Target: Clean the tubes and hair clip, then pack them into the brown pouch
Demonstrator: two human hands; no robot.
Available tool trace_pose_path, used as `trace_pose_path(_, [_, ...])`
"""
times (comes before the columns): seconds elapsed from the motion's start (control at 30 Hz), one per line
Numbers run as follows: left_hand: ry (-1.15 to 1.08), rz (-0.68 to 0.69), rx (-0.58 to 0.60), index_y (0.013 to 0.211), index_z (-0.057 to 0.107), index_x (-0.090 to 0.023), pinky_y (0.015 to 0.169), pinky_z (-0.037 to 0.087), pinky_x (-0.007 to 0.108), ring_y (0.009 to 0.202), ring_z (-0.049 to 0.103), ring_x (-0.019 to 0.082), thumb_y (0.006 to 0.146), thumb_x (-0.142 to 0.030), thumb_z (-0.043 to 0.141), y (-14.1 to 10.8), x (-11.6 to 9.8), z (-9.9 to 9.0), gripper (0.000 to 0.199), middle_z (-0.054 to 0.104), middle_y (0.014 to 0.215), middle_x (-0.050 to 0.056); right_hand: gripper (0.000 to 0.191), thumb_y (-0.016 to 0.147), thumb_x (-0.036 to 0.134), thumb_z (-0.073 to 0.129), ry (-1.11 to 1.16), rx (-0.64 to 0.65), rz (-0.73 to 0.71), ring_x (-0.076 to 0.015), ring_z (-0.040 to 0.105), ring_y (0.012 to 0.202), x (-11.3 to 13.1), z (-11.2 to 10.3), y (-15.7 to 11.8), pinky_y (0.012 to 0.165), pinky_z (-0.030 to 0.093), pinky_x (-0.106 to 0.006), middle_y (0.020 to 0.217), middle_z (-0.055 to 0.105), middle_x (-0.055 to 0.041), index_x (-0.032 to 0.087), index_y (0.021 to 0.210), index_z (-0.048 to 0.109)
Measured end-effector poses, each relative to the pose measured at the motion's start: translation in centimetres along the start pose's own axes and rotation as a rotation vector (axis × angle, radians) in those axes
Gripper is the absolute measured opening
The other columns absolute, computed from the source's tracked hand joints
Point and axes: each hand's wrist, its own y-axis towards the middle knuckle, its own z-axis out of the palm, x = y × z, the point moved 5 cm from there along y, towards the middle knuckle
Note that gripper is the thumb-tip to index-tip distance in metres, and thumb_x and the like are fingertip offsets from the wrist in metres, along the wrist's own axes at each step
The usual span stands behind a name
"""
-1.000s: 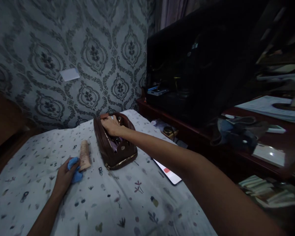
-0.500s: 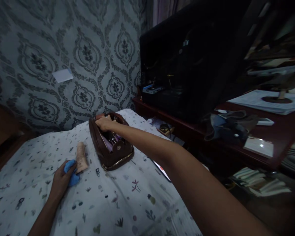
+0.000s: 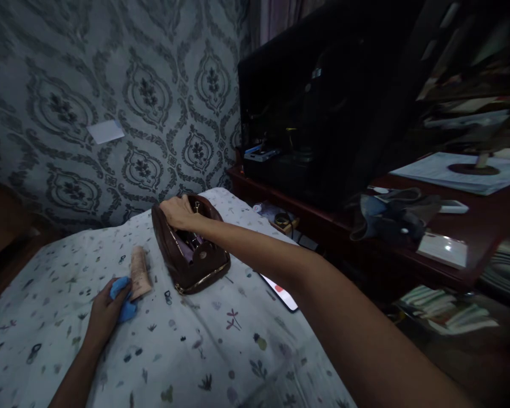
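A brown zippered bag lies open on the printed bedsheet. My right hand reaches into its far left end, with the fingertips hidden inside, so I cannot see what they touch. Some purple items show within the bag. To the left, my left hand rests on the sheet, its fingers closed on a crumpled blue cloth. Right beside the cloth lies a beige squeeze tube, pointing away from me.
A phone with a lit screen lies partly behind my right forearm. On the right, a dark red desk carries a large black television, papers and a white box. The patterned wall stands behind the bed.
My right hand has shifted slightly left and turned within the bag. More of the phone shows now. The left hand, blue cloth and tube stay put; the view has moved a little.
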Motion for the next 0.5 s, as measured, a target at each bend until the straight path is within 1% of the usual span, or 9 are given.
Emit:
trace_pose_path(0.1, [-0.005,0.002,-0.002,0.087,0.068,-0.022,0.068,0.051,0.032,0.074,0.064,0.024,0.068,-0.066,0.063,-0.1,-0.1,0.0,0.048,0.072,0.077,0.002,0.025,0.091,0.015,0.052,0.030,0.071,0.009,-0.0302,0.067,0.116,-0.1,0.1,-1.1,0.092,0.053,-0.041,0.121,0.072,-0.0179,0.015,0.109,0.069])
trace_pose_path(0.17, [-0.006,0.002,-0.002,0.087,0.068,-0.021,0.067,0.050,0.031,0.074,0.063,0.023,0.068,-0.065,0.063,-0.1,-0.1,0.0,0.047,0.072,0.077,0.002,0.026,0.088,0.015,0.056,0.049,0.128,0.006,-0.0299,0.069,0.113,0.0,0.3,-2.1,0.087,0.056,-0.038,0.123,0.071,-0.0160,0.017,0.110,0.070])
trace_pose_path(0.23, [-0.009,0.001,0.002,0.087,0.068,-0.021,0.067,0.050,0.030,0.073,0.063,0.022,0.070,-0.063,0.063,-0.1,-0.1,0.1,0.046,0.071,0.078,0.001,0.027,0.086,0.012,0.058,0.059,0.164,0.008,-0.0293,0.069,0.115,0.3,0.4,-2.7,0.088,0.056,-0.038,0.127,0.071,-0.0149,0.018,0.110,0.070])
trace_pose_path(0.33, [-0.012,0.016,0.010,0.086,0.067,-0.021,0.066,0.049,0.030,0.072,0.061,0.021,0.071,-0.061,0.063,-0.2,-0.6,0.1,0.043,0.070,0.076,0.001,0.027,0.086,0.010,0.059,0.069,0.176,0.027,-0.0294,0.067,0.118,0.6,0.8,-2.8,0.091,0.055,-0.037,0.129,0.069,-0.0167,0.016,0.110,0.070])
trace_pose_path(0.43, [-0.005,0.039,0.008,0.083,0.065,-0.022,0.066,0.049,0.030,0.071,0.061,0.022,0.071,-0.060,0.061,-0.4,-1.2,0.1,0.041,0.068,0.074,0.001,0.026,0.087,0.015,0.060,0.086,0.175,0.048,-0.0298,0.069,0.115,0.7,1.4,-2.4,0.089,0.055,-0.036,0.124,0.072,-0.0172,0.015,0.111,0.070])
trace_pose_path(0.5, [-0.005,0.051,0.006,0.082,0.065,-0.022,0.067,0.049,0.030,0.071,0.061,0.022,0.071,-0.061,0.061,-0.5,-1.5,0.1,0.041,0.068,0.073,0.001,0.030,0.086,0.017,0.062,0.100,0.167,0.060,-0.0284,0.070,0.112,0.5,1.7,-2.1,0.086,0.055,-0.033,0.122,0.073,-0.0143,0.017,0.115,0.069])
